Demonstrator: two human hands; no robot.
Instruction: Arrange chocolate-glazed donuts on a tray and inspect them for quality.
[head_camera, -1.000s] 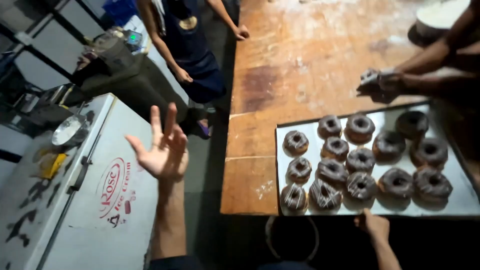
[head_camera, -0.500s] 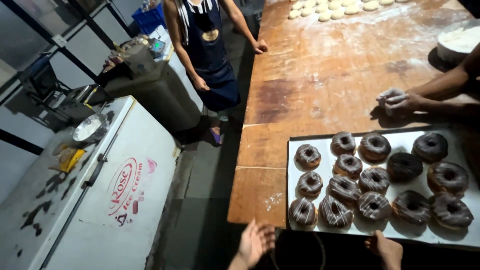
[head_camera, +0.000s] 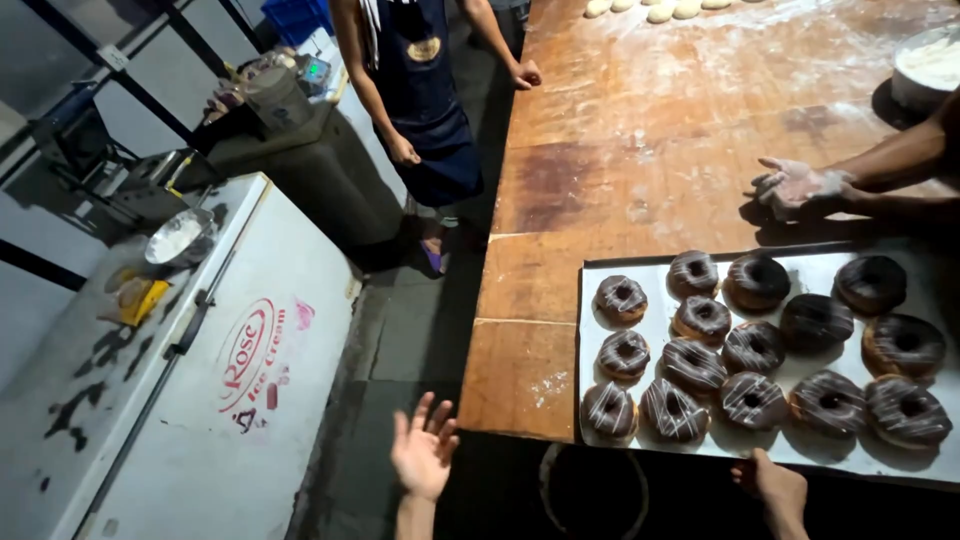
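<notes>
Gripping the near edge of a white tray (head_camera: 900, 462), the right hand (head_camera: 770, 482) is closed on its rim, while the left hand (head_camera: 424, 452) is held open in the air, fingers spread, touching nothing, between the wooden desk (head_camera: 640, 150) and a white chest freezer (head_camera: 240, 380). The tray is seen lying on the near right part of the desk, its front edge at or just past the desk's edge. On it, fifteen glazed doughnuts (head_camera: 753, 346) can be counted, all coated in dark chocolate, most striped with thin white lines; a few at the right look plainer, so the icing is judged all but finished and the tray filled but not yet lifted away. One bare strip of tray is left at the near right. Farther off, some five pale dough pieces (head_camera: 660, 12) are laid out on the floured far end of the desk, unbaked as far as can be told. Two other people are present: a floured hand (head_camera: 795, 183) rests beyond the tray, and a person in a dark apron (head_camera: 425, 100) stands at the desk's left side.
</notes>
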